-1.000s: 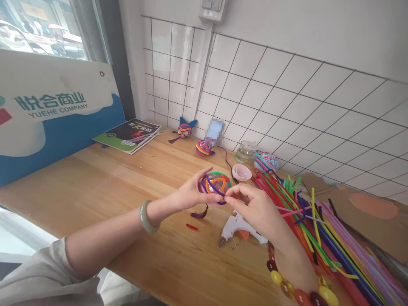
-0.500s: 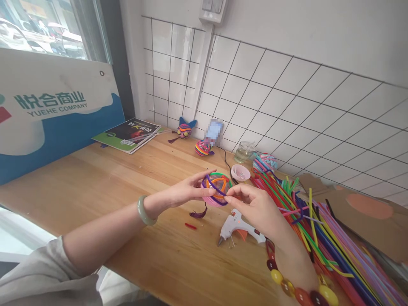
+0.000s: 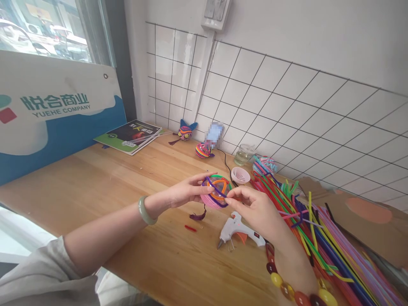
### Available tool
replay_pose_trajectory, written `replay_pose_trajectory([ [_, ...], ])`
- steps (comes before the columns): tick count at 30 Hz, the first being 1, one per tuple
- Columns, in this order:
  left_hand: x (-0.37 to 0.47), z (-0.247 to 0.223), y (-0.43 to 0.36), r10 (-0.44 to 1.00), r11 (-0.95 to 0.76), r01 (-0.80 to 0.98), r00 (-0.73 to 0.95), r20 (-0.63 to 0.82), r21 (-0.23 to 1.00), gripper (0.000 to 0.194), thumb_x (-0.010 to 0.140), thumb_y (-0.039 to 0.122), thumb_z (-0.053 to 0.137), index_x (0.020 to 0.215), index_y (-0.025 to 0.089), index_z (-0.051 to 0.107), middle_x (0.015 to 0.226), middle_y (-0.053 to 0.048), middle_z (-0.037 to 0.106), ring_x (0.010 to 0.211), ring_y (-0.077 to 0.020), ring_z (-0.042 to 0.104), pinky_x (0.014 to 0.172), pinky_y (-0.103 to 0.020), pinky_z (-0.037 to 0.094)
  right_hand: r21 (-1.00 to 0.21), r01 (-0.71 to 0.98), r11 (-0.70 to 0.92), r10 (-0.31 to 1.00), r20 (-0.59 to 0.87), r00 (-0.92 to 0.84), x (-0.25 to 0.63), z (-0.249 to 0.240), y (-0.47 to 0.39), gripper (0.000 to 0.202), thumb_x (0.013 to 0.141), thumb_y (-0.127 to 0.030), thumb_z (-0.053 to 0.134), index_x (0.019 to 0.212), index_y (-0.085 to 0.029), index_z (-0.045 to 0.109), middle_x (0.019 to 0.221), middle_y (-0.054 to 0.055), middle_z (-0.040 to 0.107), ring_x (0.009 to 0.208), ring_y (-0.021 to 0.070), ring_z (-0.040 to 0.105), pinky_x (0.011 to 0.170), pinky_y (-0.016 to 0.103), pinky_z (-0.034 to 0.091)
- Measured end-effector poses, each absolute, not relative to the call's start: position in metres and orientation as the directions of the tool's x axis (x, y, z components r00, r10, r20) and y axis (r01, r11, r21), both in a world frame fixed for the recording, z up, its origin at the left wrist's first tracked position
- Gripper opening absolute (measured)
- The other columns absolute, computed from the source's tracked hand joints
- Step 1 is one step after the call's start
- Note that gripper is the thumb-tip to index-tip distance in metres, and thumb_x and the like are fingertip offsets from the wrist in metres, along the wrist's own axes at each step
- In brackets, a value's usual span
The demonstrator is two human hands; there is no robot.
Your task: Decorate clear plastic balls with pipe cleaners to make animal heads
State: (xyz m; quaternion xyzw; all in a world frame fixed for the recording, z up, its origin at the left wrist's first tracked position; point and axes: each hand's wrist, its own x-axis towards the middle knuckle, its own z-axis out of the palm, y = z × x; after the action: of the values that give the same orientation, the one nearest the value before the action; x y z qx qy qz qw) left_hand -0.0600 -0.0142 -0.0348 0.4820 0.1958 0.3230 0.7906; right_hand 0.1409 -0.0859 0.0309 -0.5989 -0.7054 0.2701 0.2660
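Observation:
A clear ball wound with pink, purple, orange and green pipe cleaners (image 3: 214, 200) is held just above the table, a dark tassel (image 3: 197, 216) hanging below it. My left hand (image 3: 191, 190) grips its left side, thumb over the front. At the ball's right edge, my right hand (image 3: 250, 202) pinches the purple pipe cleaner (image 3: 219, 192) between thumb and fingertips. Beneath the right hand lies a white glue gun (image 3: 237, 229) with an orange trigger, nozzle pointing left. A short red pipe cleaner piece (image 3: 190, 228) rests on the wood nearby.
Many coloured pipe cleaners (image 3: 331, 238) spread along the right, beside brown cardboard (image 3: 344, 204). Behind the hands stand a pink bowl (image 3: 240, 175), a glass jar (image 3: 244, 155), a phone (image 3: 214, 135) and two decorated balls (image 3: 202, 150). Books (image 3: 129, 136) lie at the back left.
The purple pipe cleaner sits slightly lower across the ball's front, and the ball is tilted a little. Both hands keep their grip. The camera view has shifted slightly.

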Motion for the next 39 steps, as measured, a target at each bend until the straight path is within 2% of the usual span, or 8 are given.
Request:
replay_pose_trajectory([
  [7, -0.056, -0.034, -0.016, 0.768, 0.321, -0.352, 0.64, -0.024, 0.879, 0.057, 0.077, 0.029, 0.077, 0.129, 0.023, 0.054, 0.126, -0.013, 0.063, 0.101, -0.0245, 0.067, 0.082, -0.038, 0.054, -0.735, 0.665, 0.133, 0.991, 0.1, -0.088, 0.149, 0.024, -0.086, 0.022, 0.083, -0.041, 0.063, 0.093, -0.022, 0.067, 0.092, 0.004, 0.07, 0.083, 0.0189, 0.064, 0.071, 0.03, 0.05],
  [15, -0.059, -0.037, -0.009, 0.82, 0.284, -0.421, 0.572, 0.009, 0.861, 0.056, 0.081, 0.034, 0.073, 0.131, 0.026, 0.051, 0.129, -0.012, 0.061, 0.104, -0.0224, 0.067, 0.091, -0.039, 0.052, -0.849, 0.508, 0.147, 0.989, 0.131, -0.068, 0.154, 0.029, -0.084, 0.039, 0.078, -0.04, 0.067, 0.112, -0.021, 0.063, 0.097, 0.007, 0.072, 0.093, 0.0215, 0.067, 0.081, 0.035, 0.055],
  [19, -0.063, -0.038, -0.002, 0.856, 0.235, -0.489, 0.514, 0.059, 0.84, 0.067, 0.082, 0.035, 0.072, 0.141, 0.033, 0.041, 0.139, -0.011, 0.055, 0.11, -0.0241, 0.065, 0.093, -0.042, 0.052, -0.752, 0.656, 0.06, 0.998, 0.053, -0.03, 0.188, 0.016, -0.082, 0.039, 0.077, -0.041, 0.067, 0.11, -0.019, 0.068, 0.093, 0.007, 0.073, 0.084, 0.0227, 0.068, 0.077, 0.036, 0.054],
  [23, -0.066, -0.038, 0.002, 0.889, 0.185, -0.523, 0.45, 0.086, 0.832, 0.089, 0.08, 0.032, 0.075, 0.151, 0.041, 0.022, 0.141, -0.008, 0.054, 0.114, -0.0244, 0.064, 0.096, -0.044, 0.05, -0.568, 0.821, -0.061, 0.956, -0.269, -0.115, 0.226, -0.018, -0.089, 0.025, 0.076, -0.043, 0.065, 0.075, -0.019, 0.073, 0.074, 0.004, 0.072, 0.07, 0.0232, 0.066, 0.064, 0.032, 0.049],
  [25, -0.066, -0.037, 0.003, 0.892, 0.163, -0.521, 0.441, 0.101, 0.838, 0.094, 0.079, 0.031, 0.075, 0.152, 0.041, 0.016, 0.139, -0.009, 0.056, 0.113, -0.0243, 0.064, 0.097, -0.044, 0.049, -0.479, 0.87, -0.118, 0.929, -0.364, -0.074, 0.236, -0.036, -0.095, 0.025, 0.072, -0.043, 0.068, 0.073, -0.019, 0.074, 0.073, 0.004, 0.072, 0.072, 0.0251, 0.066, 0.064, 0.032, 0.048],
  [27, -0.065, -0.037, 0.003, 0.897, 0.137, -0.517, 0.426, 0.116, 0.845, 0.095, 0.08, 0.032, 0.075, 0.153, 0.04, 0.015, 0.141, -0.01, 0.055, 0.114, -0.0249, 0.063, 0.096, -0.042, 0.05, -0.465, 0.879, -0.109, 0.941, -0.333, -0.059, 0.239, -0.05, -0.1, 0.025, 0.067, -0.04, 0.072, 0.083, -0.021, 0.076, 0.085, 0.005, 0.075, 0.084, 0.0279, 0.067, 0.074, 0.034, 0.049],
  [35, -0.065, -0.039, 0.003, 0.926, 0.125, -0.479, 0.371, 0.071, 0.869, 0.091, 0.078, 0.036, 0.075, 0.151, 0.037, 0.021, 0.142, -0.011, 0.053, 0.114, -0.0252, 0.063, 0.089, -0.039, 0.053, -0.694, 0.719, -0.048, 0.94, -0.275, -0.204, 0.218, -0.05, -0.1, 0.038, 0.079, -0.055, 0.062, 0.086, -0.02, 0.076, 0.089, 0.006, 0.073, 0.088, 0.0287, 0.066, 0.081, 0.037, 0.05],
  [39, -0.067, -0.037, 0.003, 0.922, 0.184, -0.484, 0.388, 0.022, 0.855, 0.086, 0.078, 0.039, 0.075, 0.149, 0.035, 0.028, 0.141, -0.01, 0.054, 0.111, -0.0231, 0.064, 0.091, -0.038, 0.051, -0.838, 0.538, -0.092, 0.955, -0.227, -0.189, 0.216, -0.05, -0.103, 0.041, 0.08, -0.055, 0.064, 0.1, -0.02, 0.072, 0.101, 0.008, 0.072, 0.099, 0.0277, 0.064, 0.087, 0.037, 0.049],
])
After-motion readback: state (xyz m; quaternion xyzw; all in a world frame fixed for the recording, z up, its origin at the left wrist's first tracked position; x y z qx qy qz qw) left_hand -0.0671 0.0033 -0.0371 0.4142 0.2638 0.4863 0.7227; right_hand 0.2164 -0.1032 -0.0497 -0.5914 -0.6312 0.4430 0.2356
